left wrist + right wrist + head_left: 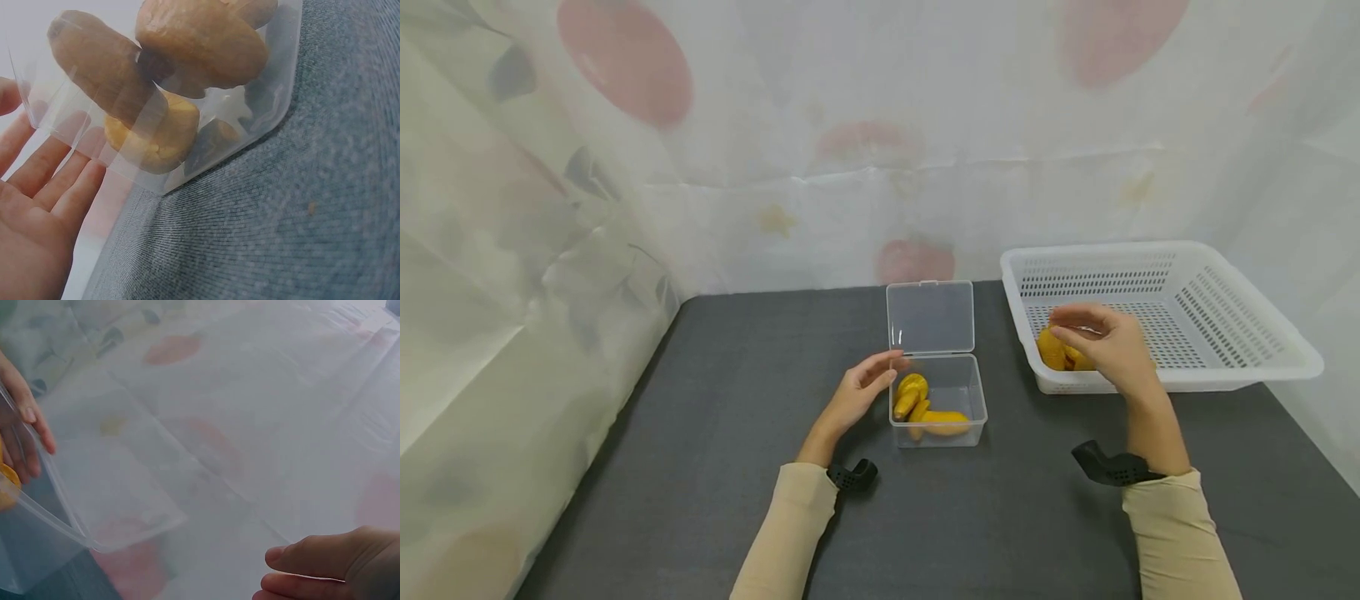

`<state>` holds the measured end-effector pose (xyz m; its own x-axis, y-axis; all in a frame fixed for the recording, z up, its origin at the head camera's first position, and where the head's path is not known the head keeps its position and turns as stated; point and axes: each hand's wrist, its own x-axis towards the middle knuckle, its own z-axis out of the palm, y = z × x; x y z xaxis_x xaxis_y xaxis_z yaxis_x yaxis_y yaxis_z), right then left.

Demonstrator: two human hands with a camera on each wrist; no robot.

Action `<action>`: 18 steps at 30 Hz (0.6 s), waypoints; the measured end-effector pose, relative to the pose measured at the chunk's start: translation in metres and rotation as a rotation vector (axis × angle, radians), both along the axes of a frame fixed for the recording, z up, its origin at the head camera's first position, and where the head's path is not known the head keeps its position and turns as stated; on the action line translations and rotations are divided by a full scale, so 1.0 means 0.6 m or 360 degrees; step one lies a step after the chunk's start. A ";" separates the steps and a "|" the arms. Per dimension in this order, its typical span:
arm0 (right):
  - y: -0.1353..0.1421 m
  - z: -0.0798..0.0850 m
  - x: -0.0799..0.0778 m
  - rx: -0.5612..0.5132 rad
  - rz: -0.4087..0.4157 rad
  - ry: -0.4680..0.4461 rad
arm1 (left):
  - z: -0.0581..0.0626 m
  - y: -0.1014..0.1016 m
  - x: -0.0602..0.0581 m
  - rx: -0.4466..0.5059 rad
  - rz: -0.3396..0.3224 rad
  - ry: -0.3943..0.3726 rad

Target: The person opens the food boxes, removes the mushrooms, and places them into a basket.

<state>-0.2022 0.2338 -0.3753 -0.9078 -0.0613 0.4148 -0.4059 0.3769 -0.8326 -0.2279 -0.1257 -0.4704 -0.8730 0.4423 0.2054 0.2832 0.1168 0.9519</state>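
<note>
STEP: likely moving yellow pieces [912,393] (some per container) between box [964,383] and basket [1247,317] at its 2 o'clock | left grip [861,387]: relaxed, at box's 10 o'clock | right grip [1108,337]: unclosed, looks unloaded, over basket's 8 o'clock | NEXT: probably needs a pinch

clear plastic on the box [976,435], smooth and glossy, the lid [930,318] catching a glint! the basket [1232,377] is hard plastic, smooth-rimmed, low sheen. yellow pieces [943,419] show a soft waxy shine. now the table cover [737,400]: finely ribbed cloth, properly matt! the backdrop [760,108] looks like creased plastic film, faintly shiny. sleeves [792,517], matt cloth; wrist straps [1116,468], dull plastic.
</note>
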 end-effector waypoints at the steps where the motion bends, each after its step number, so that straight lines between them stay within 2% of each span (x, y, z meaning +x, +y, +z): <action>1: -0.006 0.001 -0.001 0.0009 0.0018 -0.0020 | 0.001 0.000 0.000 -0.0006 0.0001 0.0009; 9: -0.049 0.003 0.002 0.0132 0.0131 -0.0073 | 0.000 -0.002 0.001 0.0013 0.0002 -0.0022; 18: -0.094 -0.006 0.008 0.0137 0.0438 -0.0052 | -0.003 -0.002 -0.001 0.0030 -0.0006 -0.0008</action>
<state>-0.1974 0.1775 -0.3792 -0.8651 -0.3407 0.3680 -0.4759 0.3260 -0.8168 -0.2285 -0.1268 -0.4721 -0.8722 0.4420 0.2095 0.2790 0.0978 0.9553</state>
